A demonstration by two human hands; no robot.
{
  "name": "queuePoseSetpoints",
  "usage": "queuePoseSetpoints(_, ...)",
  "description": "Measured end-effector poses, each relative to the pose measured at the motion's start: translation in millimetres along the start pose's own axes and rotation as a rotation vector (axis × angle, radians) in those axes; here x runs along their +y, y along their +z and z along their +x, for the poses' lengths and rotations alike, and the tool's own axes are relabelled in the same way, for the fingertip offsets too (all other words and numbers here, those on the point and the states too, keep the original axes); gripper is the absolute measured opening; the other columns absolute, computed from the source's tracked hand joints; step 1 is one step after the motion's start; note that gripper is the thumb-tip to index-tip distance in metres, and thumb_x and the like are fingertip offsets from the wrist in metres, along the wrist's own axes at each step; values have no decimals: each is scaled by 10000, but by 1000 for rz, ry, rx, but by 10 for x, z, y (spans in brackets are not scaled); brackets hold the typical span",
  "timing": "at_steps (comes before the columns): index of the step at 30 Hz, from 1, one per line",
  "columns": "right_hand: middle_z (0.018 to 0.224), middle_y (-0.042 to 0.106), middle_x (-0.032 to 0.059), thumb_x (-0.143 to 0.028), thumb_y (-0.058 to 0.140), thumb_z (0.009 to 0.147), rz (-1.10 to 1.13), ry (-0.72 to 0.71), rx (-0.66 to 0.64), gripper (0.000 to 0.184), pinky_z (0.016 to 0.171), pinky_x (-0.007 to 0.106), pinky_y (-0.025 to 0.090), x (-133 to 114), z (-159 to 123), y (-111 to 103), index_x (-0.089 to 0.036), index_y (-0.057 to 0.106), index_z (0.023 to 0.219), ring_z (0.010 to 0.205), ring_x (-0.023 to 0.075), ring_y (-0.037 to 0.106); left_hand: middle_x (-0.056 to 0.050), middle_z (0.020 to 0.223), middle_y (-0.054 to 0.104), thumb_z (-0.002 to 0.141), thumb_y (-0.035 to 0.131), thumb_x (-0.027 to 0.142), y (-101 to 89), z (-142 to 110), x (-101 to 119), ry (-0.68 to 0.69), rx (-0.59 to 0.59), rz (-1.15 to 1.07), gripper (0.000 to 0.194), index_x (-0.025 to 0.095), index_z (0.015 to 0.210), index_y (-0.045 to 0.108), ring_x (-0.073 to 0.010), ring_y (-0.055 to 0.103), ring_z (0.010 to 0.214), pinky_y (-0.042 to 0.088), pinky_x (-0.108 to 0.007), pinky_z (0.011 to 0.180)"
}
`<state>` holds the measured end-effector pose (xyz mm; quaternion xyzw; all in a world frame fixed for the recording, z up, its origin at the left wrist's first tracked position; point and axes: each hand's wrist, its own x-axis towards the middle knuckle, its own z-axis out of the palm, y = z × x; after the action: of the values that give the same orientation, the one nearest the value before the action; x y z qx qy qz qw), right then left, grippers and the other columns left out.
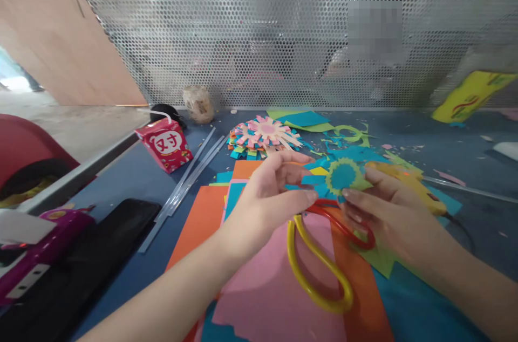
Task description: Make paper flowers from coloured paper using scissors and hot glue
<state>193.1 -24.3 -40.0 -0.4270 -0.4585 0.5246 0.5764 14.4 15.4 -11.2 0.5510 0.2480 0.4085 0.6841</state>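
Between my two hands is a paper flower (342, 176) with blue strip petals, a fringed green ring and a blue centre. My right hand (388, 207) pinches it at the green edge between thumb and fingers. My left hand (279, 180) is curled at the blue petals on the other side, thumb and fingers closed about them. Below lies a pair of scissors with one yellow handle (319, 272) and one red handle; its blades are hidden. It rests on pink paper (279, 282), over orange sheets (202, 212). A yellow glue gun (431, 196) lies behind my right hand.
Finished-looking fringed paper flowers (265, 131) are piled at the back. Left are clear glue sticks (188, 185), a red drink carton (165, 145) with a straw, a black phone (121, 234) and a purple device (48, 250). A perforated metal panel (259, 34) rises behind the paper scraps.
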Motion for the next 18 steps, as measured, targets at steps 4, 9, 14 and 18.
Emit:
queuePoseSetpoints(4, 423, 423, -92, -261, 735, 693, 2, -16, 0, 276, 350, 120, 339, 10, -11, -10, -222, 464, 660, 365, 62, 431, -10, 829, 589, 712, 604, 134, 16, 26, -12, -6, 49, -8, 261, 179, 960, 534, -116, 567, 719, 425, -225, 634)
queuePoseSetpoints(9, 446, 415, -100, -243, 723, 712, -15, -33, -14, 216, 357, 124, 358, 11, -20, -26, -249, 508, 695, 375, 58, 435, -3, 795, 604, 694, 620, 120, 43, 25, -14, 6, 88, 20, 259, 164, 939, 548, -109, 573, 709, 436, -209, 616)
queuePoseSetpoints(14, 459, 368, -101, -233, 697, 742, -78, -78, -47, 140, 364, 110, 374, -12, -8, -24, -288, 572, 715, 389, 44, 443, 14, 776, 587, 710, 618, 111, 62, 21, -15, 35, 103, 65, 223, 173, 914, 553, -87, 559, 679, 444, -206, 622)
queuePoseSetpoints(18, 458, 382, -102, -209, 698, 736, -24, -69, -50, 164, 362, 110, 374, -34, -17, 2, -274, 557, 684, 384, 44, 444, 6, 822, 584, 693, 628, 110, 80, 33, -14, 47, 138, 112, 226, 171, 894, 545, -100, 550, 742, 451, -214, 639)
